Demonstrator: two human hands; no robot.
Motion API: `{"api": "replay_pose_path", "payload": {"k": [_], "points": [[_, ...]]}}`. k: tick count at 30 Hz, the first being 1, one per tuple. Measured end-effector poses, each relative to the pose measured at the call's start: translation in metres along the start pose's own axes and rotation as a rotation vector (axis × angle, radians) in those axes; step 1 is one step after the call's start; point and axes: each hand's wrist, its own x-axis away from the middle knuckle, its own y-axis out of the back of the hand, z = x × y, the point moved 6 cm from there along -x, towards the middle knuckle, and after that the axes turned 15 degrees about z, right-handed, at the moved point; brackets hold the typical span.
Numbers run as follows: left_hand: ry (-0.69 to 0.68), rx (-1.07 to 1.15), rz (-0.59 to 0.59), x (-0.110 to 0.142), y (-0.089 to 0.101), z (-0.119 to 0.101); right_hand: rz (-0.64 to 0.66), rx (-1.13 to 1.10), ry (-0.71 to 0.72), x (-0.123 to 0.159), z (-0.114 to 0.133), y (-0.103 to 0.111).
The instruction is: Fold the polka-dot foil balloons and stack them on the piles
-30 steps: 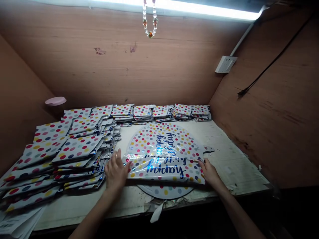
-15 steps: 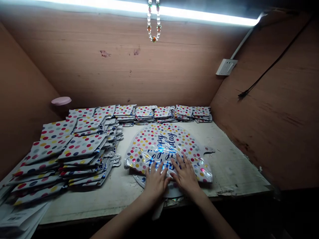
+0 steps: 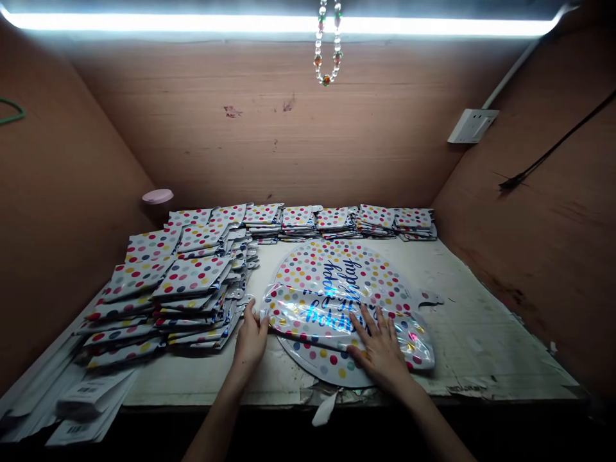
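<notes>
A flat foil balloon (image 3: 308, 359), white with coloured dots and blue "Happy Birthday" lettering, lies on the worktop, its lower part folded up over the middle. Palm down, my right hand (image 3: 382, 350) presses on the shiny folded layer with fingers spread. My left hand (image 3: 250, 340) is at the balloon's left end, thumb and forefinger apart; the thumb is right at the fold's edge, and I cannot tell whether it touches. More of the round balloon shows beneath the folded layer. Its tail tab (image 3: 430, 298) sticks out to the right.
Stacks of folded dotted balloons (image 3: 192, 276) stand close to my left hand. More folded stacks (image 3: 298, 221) line the back wall. White labelled sheets (image 3: 91, 404) lie at front left. A pink-lidded cup (image 3: 158, 197) stands back left; a beaded string (image 3: 327, 58) hangs above.
My left hand has moved left off the balloon's surface to its left end. My right hand still rests on the folded layer. The view has shifted, so the scene sits further right.
</notes>
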Motion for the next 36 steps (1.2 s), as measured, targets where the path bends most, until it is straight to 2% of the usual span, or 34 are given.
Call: {"api": "replay_pose_path", "payload": {"k": [2,4,5,6,8,9,10,12,14,15,17,20,21,23,25,27,28,30,32,34,36], "points": [[-0.023,0.319,0.116,-0.004,0.008,0.008,0.001,0.009,-0.01,0.0,-0.002,-0.002],[-0.034,0.447,0.175,-0.006,0.021,0.006,0.003,0.021,-0.02,0.0,-0.004,-0.002],[-0.03,0.396,0.139,-0.004,0.029,0.002,0.006,0.025,-0.022,0.0,-0.004,-0.002],[-0.027,0.279,0.048,0.001,0.036,-0.005,0.009,0.028,-0.021,0.0,-0.004,-0.002],[-0.092,-0.042,-0.194,0.018,0.036,-0.033,0.016,0.029,-0.011,-0.002,0.0,0.0],[-0.177,-0.196,-0.259,0.029,0.022,-0.053,0.015,0.029,-0.008,-0.003,0.002,0.001],[-0.298,-0.326,-0.235,0.04,-0.001,-0.073,0.011,0.029,-0.008,-0.003,0.003,0.002],[-0.549,-0.521,0.094,0.059,-0.071,-0.101,0.0,0.037,-0.011,0.0,0.003,0.003],[-0.638,-0.636,0.361,0.077,-0.126,-0.106,0.003,0.055,0.003,0.013,-0.006,0.001],[-0.635,-0.666,0.434,0.082,-0.143,-0.103,0.006,0.068,0.009,0.022,-0.014,0.001],[-0.601,-0.684,0.488,0.085,-0.157,-0.095,-0.014,0.091,-0.011,0.049,-0.039,0.004],[-0.581,-0.691,0.508,0.082,-0.154,-0.09,-0.099,0.096,-0.054,0.09,-0.075,0.017],[-0.578,-0.693,0.507,0.081,-0.151,-0.092,-0.124,0.098,-0.03,0.1,-0.08,0.021],[-0.569,-0.692,0.487,0.08,-0.146,-0.1,-0.196,0.121,0.081,0.114,-0.074,0.03],[-0.567,-0.691,0.443,0.082,-0.144,-0.108,-0.319,0.149,0.205,0.123,-0.051,0.037],[-0.583,-0.692,0.395,0.087,-0.144,-0.112,-0.435,0.132,0.312,0.13,-0.015,0.043],[-0.602,-0.692,0.379,0.09,-0.144,-0.112,-0.45,0.097,0.381,0.134,0.004,0.046],[-0.65,-0.696,0.371,0.096,-0.142,-0.108,-0.388,-0.007,0.555,0.14,0.04,0.051],[-0.705,-0.702,0.383,0.1,-0.137,-0.1,-0.296,-0.101,0.654,0.144,0.055,0.061],[-0.772,-0.708,0.419,0.101,-0.129,-0.093,-0.24,-0.114,0.528,0.14,0.039,0.068],[-0.824,-0.701,0.457,0.1,-0.119,-0.09,-0.173,-0.061,0.331,0.131,0.004,0.064]]}}
